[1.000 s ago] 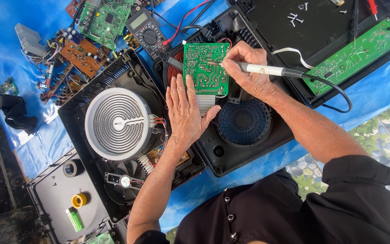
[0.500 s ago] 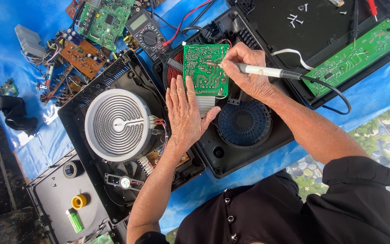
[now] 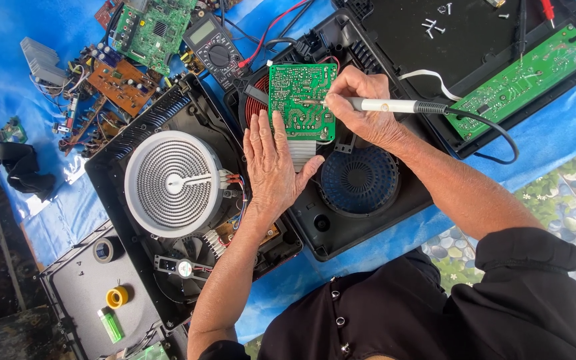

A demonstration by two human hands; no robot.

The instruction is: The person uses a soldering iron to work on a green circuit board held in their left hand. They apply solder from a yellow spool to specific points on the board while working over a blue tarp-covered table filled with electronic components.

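Observation:
A green circuit board (image 3: pixel 299 100) stands tilted over an opened black cooker housing (image 3: pixel 341 200). My left hand (image 3: pixel 273 165) lies flat with fingers spread, pressing the board's lower edge and the metal heat sink (image 3: pixel 303 152) below it. My right hand (image 3: pixel 361 110) grips a white soldering iron (image 3: pixel 395 105) like a pen, its tip touching the board's solder side. The iron's black cable (image 3: pixel 495 130) loops off to the right. A round blue fan (image 3: pixel 359 180) sits in the housing just under my right wrist.
A second open cooker with a round white heating coil (image 3: pixel 173 183) lies to the left. A multimeter (image 3: pixel 215 47), several loose circuit boards (image 3: pixel 151 27), a long green board (image 3: pixel 525 77), tape rolls (image 3: pixel 116 296) and a green lighter (image 3: pixel 111 325) lie around on the blue tarp (image 3: pixel 8 40).
The soldering iron's tip has shifted slightly on the board; both hands otherwise stay where they were.

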